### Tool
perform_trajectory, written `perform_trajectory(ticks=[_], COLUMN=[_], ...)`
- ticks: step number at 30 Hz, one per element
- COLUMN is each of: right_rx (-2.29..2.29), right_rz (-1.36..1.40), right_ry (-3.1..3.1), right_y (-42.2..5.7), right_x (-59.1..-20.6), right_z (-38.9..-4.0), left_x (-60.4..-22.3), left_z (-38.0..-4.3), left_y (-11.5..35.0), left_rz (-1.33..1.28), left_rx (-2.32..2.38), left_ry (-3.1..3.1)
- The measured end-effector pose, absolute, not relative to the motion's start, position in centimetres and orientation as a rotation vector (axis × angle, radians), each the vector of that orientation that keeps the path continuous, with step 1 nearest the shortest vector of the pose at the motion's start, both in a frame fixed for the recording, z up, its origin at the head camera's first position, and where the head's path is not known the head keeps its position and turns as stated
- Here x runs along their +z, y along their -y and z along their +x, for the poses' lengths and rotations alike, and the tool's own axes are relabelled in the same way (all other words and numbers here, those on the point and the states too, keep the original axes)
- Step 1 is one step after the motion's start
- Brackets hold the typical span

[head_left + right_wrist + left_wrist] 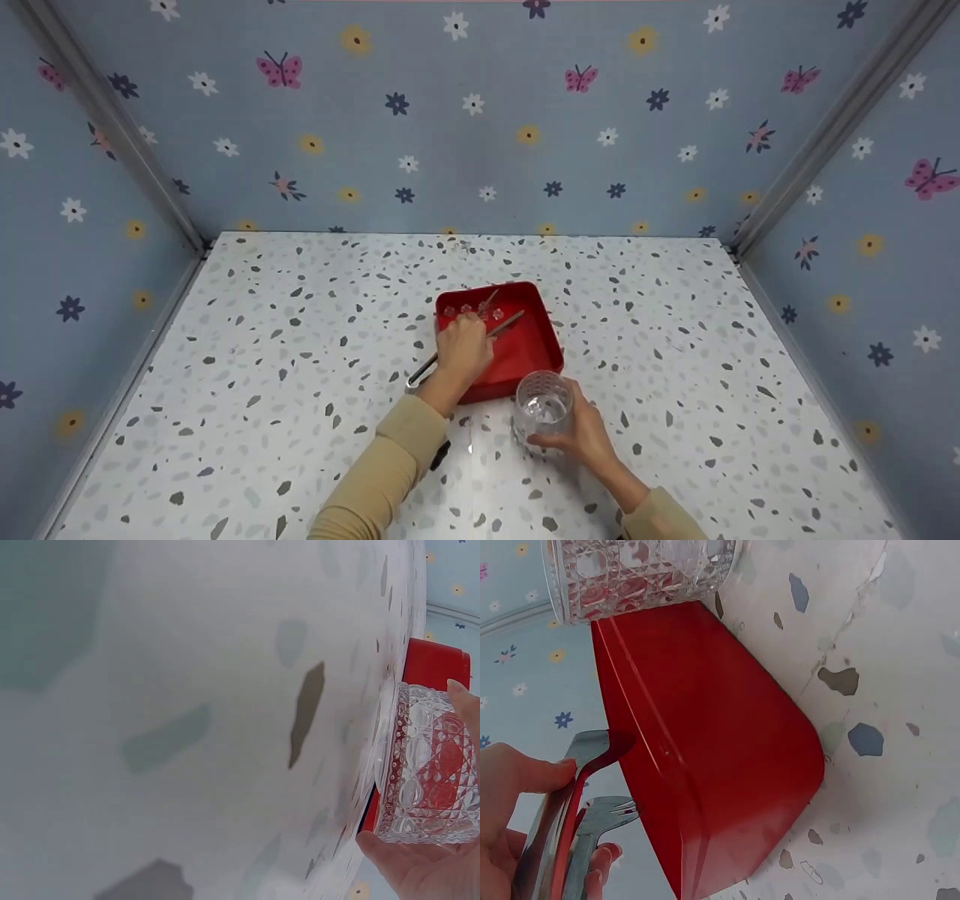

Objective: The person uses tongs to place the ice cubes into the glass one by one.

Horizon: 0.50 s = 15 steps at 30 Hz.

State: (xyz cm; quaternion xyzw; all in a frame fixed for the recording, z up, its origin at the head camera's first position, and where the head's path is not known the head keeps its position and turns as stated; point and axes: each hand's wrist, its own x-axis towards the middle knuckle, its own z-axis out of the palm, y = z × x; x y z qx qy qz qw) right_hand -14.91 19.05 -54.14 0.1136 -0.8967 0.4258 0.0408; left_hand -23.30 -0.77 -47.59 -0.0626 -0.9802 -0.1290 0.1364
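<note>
My left hand (pixel 463 351) grips a pair of metal tongs (pixel 555 829) over the red tray (pixel 517 354). The arms of the tongs are spread; in the left wrist view one tip is flat and the other has fork tines. Several small clear pieces, like ice cubes, lie along the far left part of the tray near the tips. My right hand (pixel 589 429) holds a clear cut-glass tumbler (pixel 431 772) at the tray's near right corner, thumb and fingers around its sides. The tumbler's mouth faces up in the head view.
The white speckled table (pixel 300 337) extends around the tray on all sides. Blue panels (pixel 480 150) with flowers and butterflies stand along the back, left and right, with grey posts (pixel 120 127) at the corners.
</note>
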Motion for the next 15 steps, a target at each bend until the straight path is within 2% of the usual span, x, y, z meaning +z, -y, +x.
perform_trajectory(ticks=[15], right_rx=[1.35], right_rz=[0.351], right_ry=[2.731], right_y=[-19.0], right_x=[-54.1], right_z=[-14.9], left_x=[-48.3], left_z=[-24.7], left_y=[0.3], left_rz=[-0.152], left_rx=[-0.362], left_ry=[2.878])
